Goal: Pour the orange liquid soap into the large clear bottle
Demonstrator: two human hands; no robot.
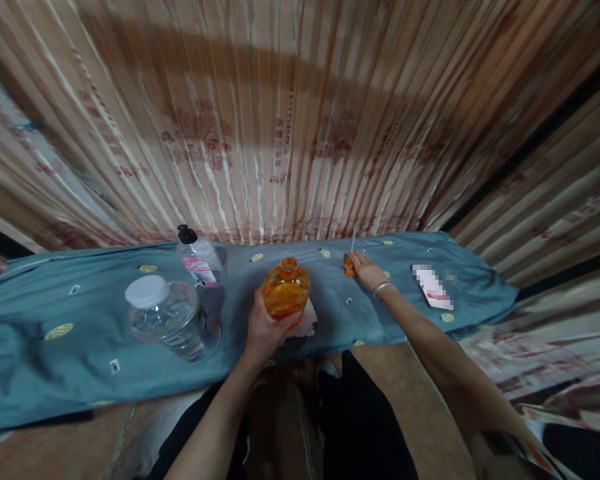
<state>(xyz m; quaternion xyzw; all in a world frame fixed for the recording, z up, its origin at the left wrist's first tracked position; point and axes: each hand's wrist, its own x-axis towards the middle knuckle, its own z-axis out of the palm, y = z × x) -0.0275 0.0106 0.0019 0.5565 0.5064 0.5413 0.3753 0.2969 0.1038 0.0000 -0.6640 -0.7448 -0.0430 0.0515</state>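
The orange bottle (286,288) stands upright near the middle of the blue-grey cloth (40,373), its neck open at the top, and the left hand (266,328) wraps around its near side, hiding the lower part. A white rag (306,321) shows only in part under and beside the bottle. The right hand (366,271) lies farther back on the cloth, its fingers closed on a small orange-handled tool (351,261) whose thin shaft points away; what kind of tool it is cannot be told. To the left lie a large clear jug (170,317) with a white cap, tipped on its side, and a pump bottle (200,260) behind it. A flat item (433,287) right of the hands is blurred out. A striped curtain (300,120) hangs behind the cloth-covered surface.
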